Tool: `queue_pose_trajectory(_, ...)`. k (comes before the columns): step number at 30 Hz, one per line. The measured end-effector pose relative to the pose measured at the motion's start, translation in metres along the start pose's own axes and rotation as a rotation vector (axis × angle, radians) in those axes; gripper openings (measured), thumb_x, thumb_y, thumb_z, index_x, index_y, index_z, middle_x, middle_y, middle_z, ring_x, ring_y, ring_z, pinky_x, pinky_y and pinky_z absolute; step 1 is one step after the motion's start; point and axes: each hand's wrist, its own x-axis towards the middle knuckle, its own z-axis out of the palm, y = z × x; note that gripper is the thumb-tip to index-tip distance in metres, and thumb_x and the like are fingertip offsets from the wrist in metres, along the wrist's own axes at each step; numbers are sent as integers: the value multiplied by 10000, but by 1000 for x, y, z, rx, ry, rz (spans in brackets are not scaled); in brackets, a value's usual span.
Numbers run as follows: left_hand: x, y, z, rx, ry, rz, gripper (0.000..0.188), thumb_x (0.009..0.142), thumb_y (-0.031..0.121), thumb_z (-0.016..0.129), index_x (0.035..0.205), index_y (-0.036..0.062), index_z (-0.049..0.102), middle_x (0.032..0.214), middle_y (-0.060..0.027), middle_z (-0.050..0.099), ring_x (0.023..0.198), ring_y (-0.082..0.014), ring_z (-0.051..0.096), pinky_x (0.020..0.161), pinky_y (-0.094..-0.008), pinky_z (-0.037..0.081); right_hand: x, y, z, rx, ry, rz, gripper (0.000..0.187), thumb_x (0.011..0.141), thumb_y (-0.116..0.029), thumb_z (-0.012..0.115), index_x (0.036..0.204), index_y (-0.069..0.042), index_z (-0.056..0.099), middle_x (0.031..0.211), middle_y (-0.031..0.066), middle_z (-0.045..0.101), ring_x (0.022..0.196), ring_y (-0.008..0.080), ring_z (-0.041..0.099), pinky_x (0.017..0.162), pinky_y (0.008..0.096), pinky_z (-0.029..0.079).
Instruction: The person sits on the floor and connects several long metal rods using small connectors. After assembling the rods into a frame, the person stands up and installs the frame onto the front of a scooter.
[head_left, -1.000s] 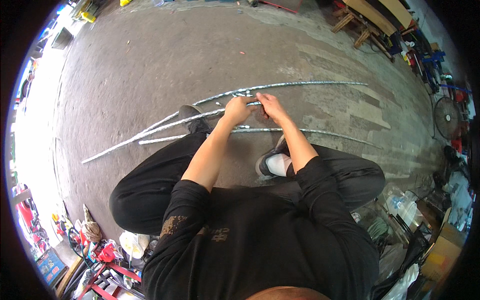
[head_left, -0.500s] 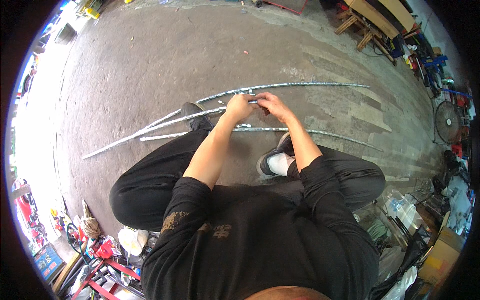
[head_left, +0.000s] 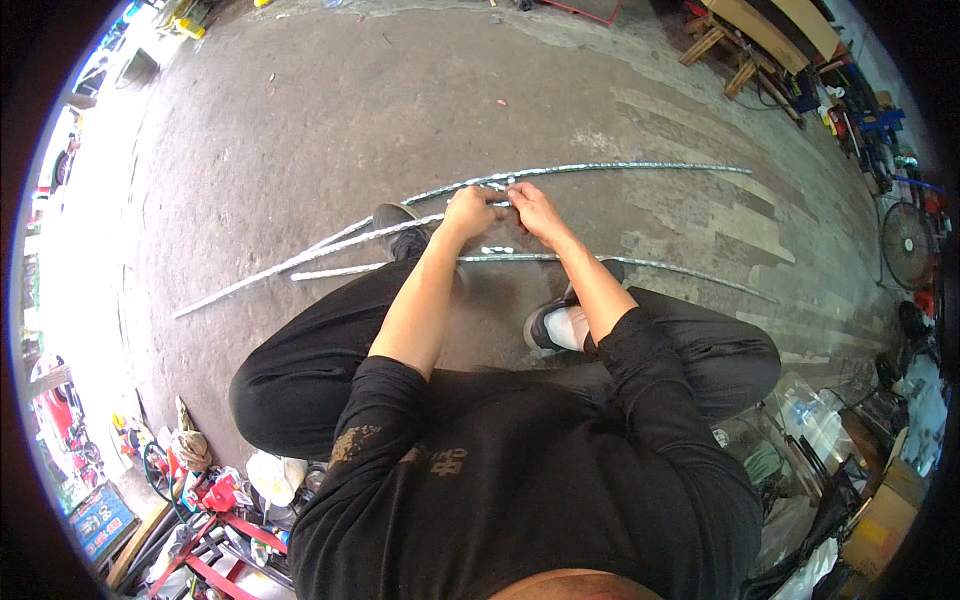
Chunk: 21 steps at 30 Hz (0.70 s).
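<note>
My left hand is closed around the right end of a silvery, twisted-looking rod, which runs down to the left across the floor past my left shoe. Right beside it, my right hand has its fingers pinched together at that same end; the exact contact is hidden by the fingers. Just beyond my hands lies a second long silvery rod. A third silvery rod is on the floor nearer to me. Small silvery pieces rest beside this third rod.
My left shoe is by the rods, my right shoe nearer. A standing fan is at the right, a wooden stand far right. Red frames and mixed clutter fill the lower left; a cardboard box sits lower right.
The view has shifted slightly. My right fingers have drawn in and changed their hold near the rod's end; my left hand stays around the rod. The rods on the floor lie as before.
</note>
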Motion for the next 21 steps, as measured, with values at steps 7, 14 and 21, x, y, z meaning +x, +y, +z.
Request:
queue_pose_trajectory(7,-1,-5,6,42,24,-2,397,740,269,797,1109,132,742,1079,-159,714,1006,-324,680,896,-394,512,-2,-5,-7,81,-112,145,353,1000,-309,527,1173,-13,612,743,33,613,578,136,539,497,297,420)
queue_pose_trajectory(14,3,-6,9,46,22,-33,397,735,290,807,1097,140,746,1066,-157,716,997,-330,680,881,-402,520,5,3,-9,119,-168,125,372,982,-254,550,1278,-29,553,757,7,556,609,108,536,535,266,440)
queue_pose_trajectory(21,0,-3,11,68,9,1,401,741,339,795,1090,146,747,1053,-161,717,987,-334,682,881,-412,522,29,51,-32,-113,237,144,340,909,-227,662,1176,-21,621,917,119,693,795,198,665,672,326,537)
